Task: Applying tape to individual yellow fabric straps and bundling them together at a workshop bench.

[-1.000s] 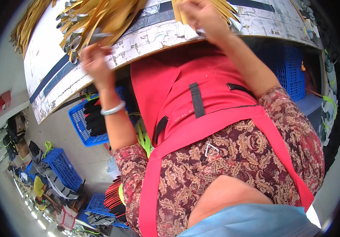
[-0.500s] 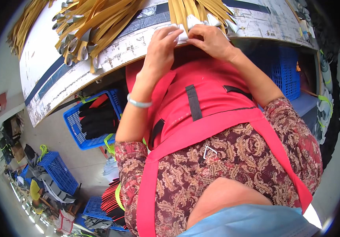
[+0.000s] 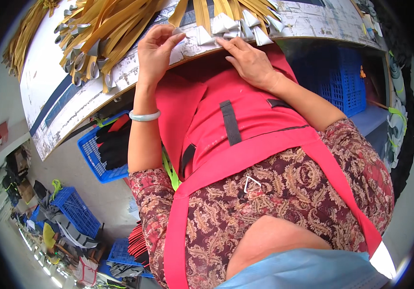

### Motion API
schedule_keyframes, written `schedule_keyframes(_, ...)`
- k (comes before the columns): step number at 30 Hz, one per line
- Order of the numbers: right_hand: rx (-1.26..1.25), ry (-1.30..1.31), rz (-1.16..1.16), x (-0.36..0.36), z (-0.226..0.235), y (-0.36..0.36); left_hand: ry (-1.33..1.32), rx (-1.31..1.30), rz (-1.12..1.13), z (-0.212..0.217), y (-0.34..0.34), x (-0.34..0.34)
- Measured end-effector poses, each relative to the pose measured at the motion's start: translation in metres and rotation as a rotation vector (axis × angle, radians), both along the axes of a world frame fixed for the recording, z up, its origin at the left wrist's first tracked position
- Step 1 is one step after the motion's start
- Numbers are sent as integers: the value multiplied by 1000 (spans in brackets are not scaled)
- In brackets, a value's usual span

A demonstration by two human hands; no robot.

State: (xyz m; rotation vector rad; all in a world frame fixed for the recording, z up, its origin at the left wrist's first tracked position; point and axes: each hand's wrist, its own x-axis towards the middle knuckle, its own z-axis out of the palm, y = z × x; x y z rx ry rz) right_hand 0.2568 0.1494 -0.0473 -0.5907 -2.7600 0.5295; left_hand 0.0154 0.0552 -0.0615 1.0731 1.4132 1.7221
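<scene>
Left hand point(image 3: 155, 57): since half a second ago it has moved to the left, away from the right hand point(image 3: 251, 66), which has loosened its fingers.
Mask point(image 3: 308, 269): light blue, nearest to the camera at the lower edge.
Shirt point(image 3: 226, 216): dark red with leaf pattern; a small white triangle point(image 3: 252, 183) is on its front.
Apron point(image 3: 264, 113): bright red, with straps over both shoulders.
Bracelet point(image 3: 145, 116): pale, around the left wrist.
Right fingers: half bent and open, the thumb apart; the fingertips are at the white ends point(image 3: 225, 23), but one cannot tell if they touch.
Left fingers: thumb and first finger are nearly closed and appear to pinch the lower end of one yellow strip point(image 3: 180, 13).
Strips: this strip lies between two bunches, the middle bunch point(image 3: 222, 8) with white ends and the left bunch point(image 3: 115, 26) with grey looped ends.
Table point(image 3: 308, 24): white and worn, with dark bands; it carries the bunches.
Under the table: at right stands a blue crate point(image 3: 353, 89); at left, a blue basket point(image 3: 89, 156) contains black and red cloth point(image 3: 114, 147).
Floor point(image 3: 103, 197): grey; farther on it are another blue basket point(image 3: 78, 212) and a stack of red-edged black pieces point(image 3: 138, 241).
Far left: bright lamps point(image 3: 38, 257) make a row.
</scene>
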Motion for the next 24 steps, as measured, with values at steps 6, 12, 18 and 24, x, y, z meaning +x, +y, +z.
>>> schedule_keyframes(6,112,-175,11,-23,-3,1,-93,-27,-10,6,-2,0)
schedule_keyframes(12,66,-265,-128,-9,11,24,-108,-63,7,0,-8,5)
schedule_keyframes(18,116,-231,-59,-3,-1,26,-93,-98,-17,-12,-8,8)
schedule_keyframes(24,271,-271,36,2,-27,10,-112,-124,1,-15,-8,10)
